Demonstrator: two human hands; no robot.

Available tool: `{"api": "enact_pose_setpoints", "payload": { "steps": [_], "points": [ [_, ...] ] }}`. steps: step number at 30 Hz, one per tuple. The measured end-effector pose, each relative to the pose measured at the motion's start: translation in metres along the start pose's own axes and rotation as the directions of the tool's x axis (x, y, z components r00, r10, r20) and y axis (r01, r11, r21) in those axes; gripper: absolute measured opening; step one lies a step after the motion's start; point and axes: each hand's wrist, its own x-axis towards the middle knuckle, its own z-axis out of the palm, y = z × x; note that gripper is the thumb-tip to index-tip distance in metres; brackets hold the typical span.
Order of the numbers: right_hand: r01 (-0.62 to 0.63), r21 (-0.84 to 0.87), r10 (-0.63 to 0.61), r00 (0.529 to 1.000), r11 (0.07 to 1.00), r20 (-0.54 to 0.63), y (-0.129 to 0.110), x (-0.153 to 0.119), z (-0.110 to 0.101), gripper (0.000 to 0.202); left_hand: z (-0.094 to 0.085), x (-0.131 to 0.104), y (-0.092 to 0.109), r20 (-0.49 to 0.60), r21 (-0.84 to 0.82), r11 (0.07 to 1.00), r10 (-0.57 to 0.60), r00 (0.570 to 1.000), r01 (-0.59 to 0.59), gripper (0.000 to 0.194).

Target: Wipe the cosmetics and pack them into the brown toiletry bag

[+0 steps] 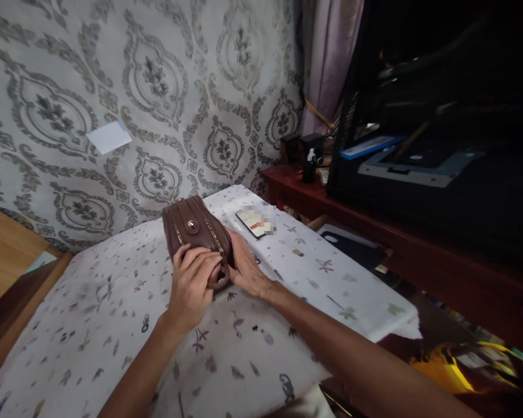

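Note:
A brown handbag (192, 223) with gold zips and a round gold stud lies on the bed-like surface (126, 284), which is covered with white printed cloth. My left hand (194, 276) is closed over the bag's near end, its fingers curled by the zip's end and a short brown loop. Along the right side of the bag, my right hand (245, 264) grips it, the fingertips partly hidden behind it. Whether the zip is open cannot be made out. A phone (251, 223) with a lit, partly blurred screen lies just beyond my right hand.
Patterned wallpaper (157, 87) backs the cloth, with a white card (108, 137) on it. On the right stand a dark red wooden cabinet (401, 232), a large black screen (440, 104) and a small dark bottle (309, 167). Something yellow (444, 368) sits low at right.

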Motion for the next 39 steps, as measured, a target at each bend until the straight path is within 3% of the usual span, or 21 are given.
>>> {"api": "enact_pose_setpoints", "payload": {
  "steps": [7, 13, 27, 33, 39],
  "points": [
    [-0.091, 0.017, 0.092, 0.995, 0.996, -0.024, -0.007, 0.001, 0.003, 0.093, -0.022, -0.013, -0.017, -0.082, 0.232, 0.972, -0.008, 0.997, 0.027, 0.027],
    [-0.120, 0.014, 0.121, 0.992, 0.993, -0.045, -0.006, 0.001, 0.008, 0.104, -0.022, -0.019, -0.019, -0.120, 0.277, 0.960, 0.000, 0.993, 0.033, 0.030],
    [-0.081, -0.021, 0.079, 0.993, 0.997, -0.090, 0.003, 0.000, 0.016, 0.100, -0.019, -0.024, -0.021, -0.173, 0.171, 0.981, -0.060, 0.983, 0.090, 0.018],
    [-0.103, -0.015, 0.101, 0.991, 0.995, -0.083, -0.001, 0.001, 0.015, 0.098, -0.022, -0.022, -0.023, -0.138, 0.118, 0.990, -0.059, 0.989, 0.076, 0.020],
    [-0.157, 0.087, 0.163, 0.984, 0.984, -0.065, -0.008, 0.003, 0.005, 0.067, -0.039, -0.011, -0.027, -0.062, 0.042, 0.986, -0.158, 0.985, 0.161, 0.013]
  ]
}}
